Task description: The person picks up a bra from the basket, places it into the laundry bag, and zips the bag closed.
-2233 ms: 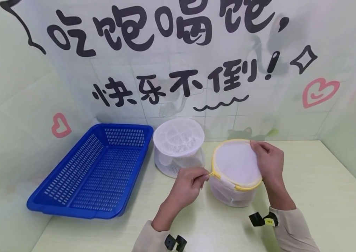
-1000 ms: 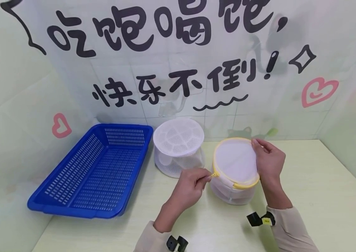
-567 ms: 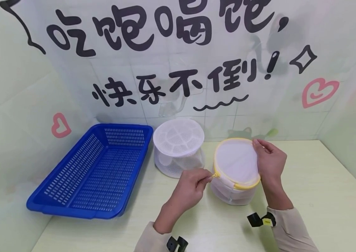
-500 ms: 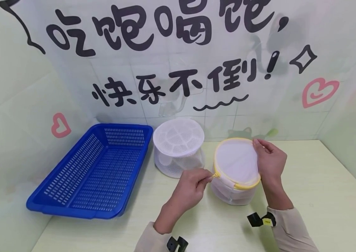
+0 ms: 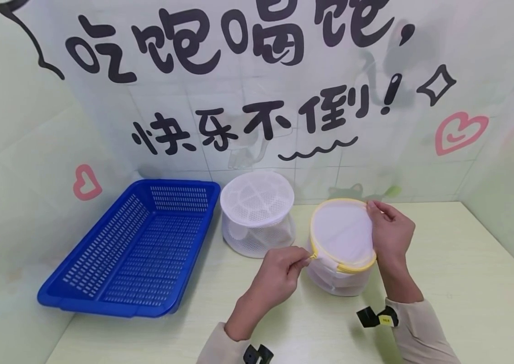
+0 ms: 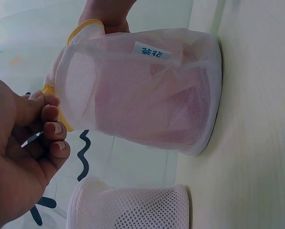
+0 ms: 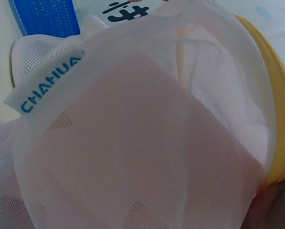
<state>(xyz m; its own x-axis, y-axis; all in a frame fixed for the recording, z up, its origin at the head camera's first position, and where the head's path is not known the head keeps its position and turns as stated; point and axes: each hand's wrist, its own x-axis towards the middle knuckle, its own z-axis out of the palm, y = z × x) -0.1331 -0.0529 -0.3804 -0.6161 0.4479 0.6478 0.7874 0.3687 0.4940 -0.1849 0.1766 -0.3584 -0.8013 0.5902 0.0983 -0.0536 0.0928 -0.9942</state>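
A round white mesh laundry bag [image 5: 342, 230] with a yellow zip [image 5: 356, 269] round its top stands on the table. My left hand [image 5: 279, 275] pinches the zip pull at the bag's near left rim; in the left wrist view this hand [image 6: 23, 143] has its thumb and fingertips together at the yellow edge. At the far right of the rim, my right hand [image 5: 391, 232] grips the edge between thumb and fingers. Pale pink fabric [image 7: 137, 114] shows through the mesh in the right wrist view, beside a CHAHUA label [image 7: 49, 81].
A second white mesh laundry bag [image 5: 258, 199] stands to the left, close to the back wall. Further left lies a blue perforated plastic basket [image 5: 147, 263]. The pale table [image 5: 466, 283] meets walls at the back and both sides.
My left hand has moved slightly rightward along the near left rim with the zip pull. The bag's top has tipped and shifted a little; my right hand keeps its grip.
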